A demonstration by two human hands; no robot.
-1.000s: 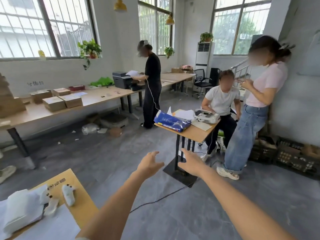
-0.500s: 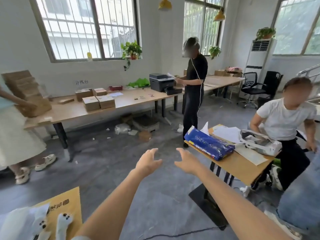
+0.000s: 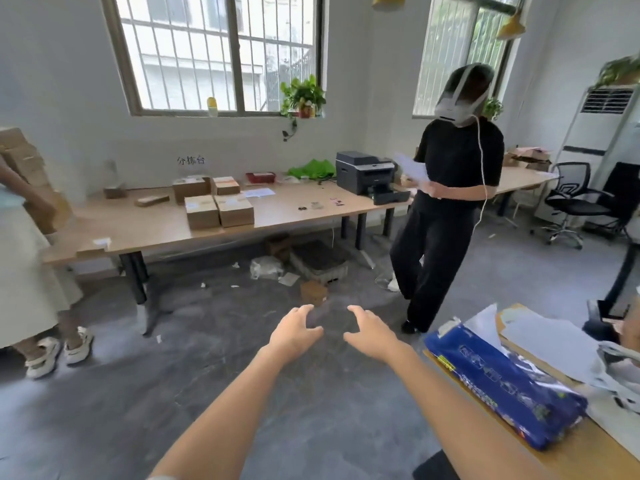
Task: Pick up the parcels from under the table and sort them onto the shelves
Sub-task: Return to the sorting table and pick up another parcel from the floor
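Note:
My left hand [image 3: 296, 332] and my right hand [image 3: 367, 333] are stretched out in front of me over the grey floor, fingers apart, holding nothing. Ahead stands a long wooden table [image 3: 145, 233]. Under it lie a small brown cardboard parcel [image 3: 313, 292], a dark crate [image 3: 320, 261], a clear plastic bag [image 3: 265, 267] and another brown box [image 3: 277, 244]. Several brown parcels [image 3: 218, 209] sit on the tabletop. No shelves are in view.
A person in black [image 3: 446, 216] stands at the table's right end holding papers, beside a printer [image 3: 367, 174]. A person in a light skirt [image 3: 27, 271] carries stacked boxes at the left. A small desk [image 3: 588, 441] with a blue package [image 3: 502, 379] is at my right.
My view has swung left and come closer to the long table. The seated person and the one in jeans have left the frame. Both hands stay out in front, empty.

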